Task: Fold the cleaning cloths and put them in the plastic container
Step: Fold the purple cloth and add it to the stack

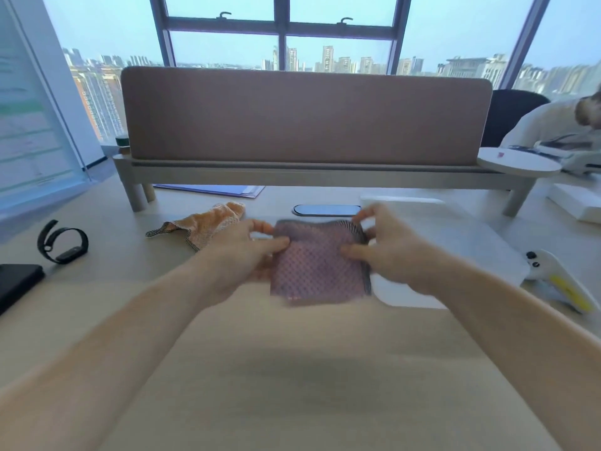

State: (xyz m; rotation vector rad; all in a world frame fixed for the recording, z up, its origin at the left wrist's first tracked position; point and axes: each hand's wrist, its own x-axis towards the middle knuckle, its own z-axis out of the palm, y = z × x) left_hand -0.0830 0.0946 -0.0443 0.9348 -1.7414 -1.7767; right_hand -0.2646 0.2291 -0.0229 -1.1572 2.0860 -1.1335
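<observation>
A purple checked cleaning cloth (320,270), folded to a small square, hangs above the desk between both hands. My left hand (242,252) pinches its left edge with thumb on top. My right hand (387,252) pinches its right edge, near the grey striped border. An orange cleaning cloth (208,226) lies crumpled on the desk to the left, behind my left hand. The clear plastic container (455,229) stands at the right, partly behind my right hand; its walls are blurred and pale.
A black smartwatch (63,242) and a dark case (16,284) lie at the left. A brown desk divider (305,115) closes off the back. A white and yellow gadget (559,281) sits at the right. Another person (553,125) sits at the far right.
</observation>
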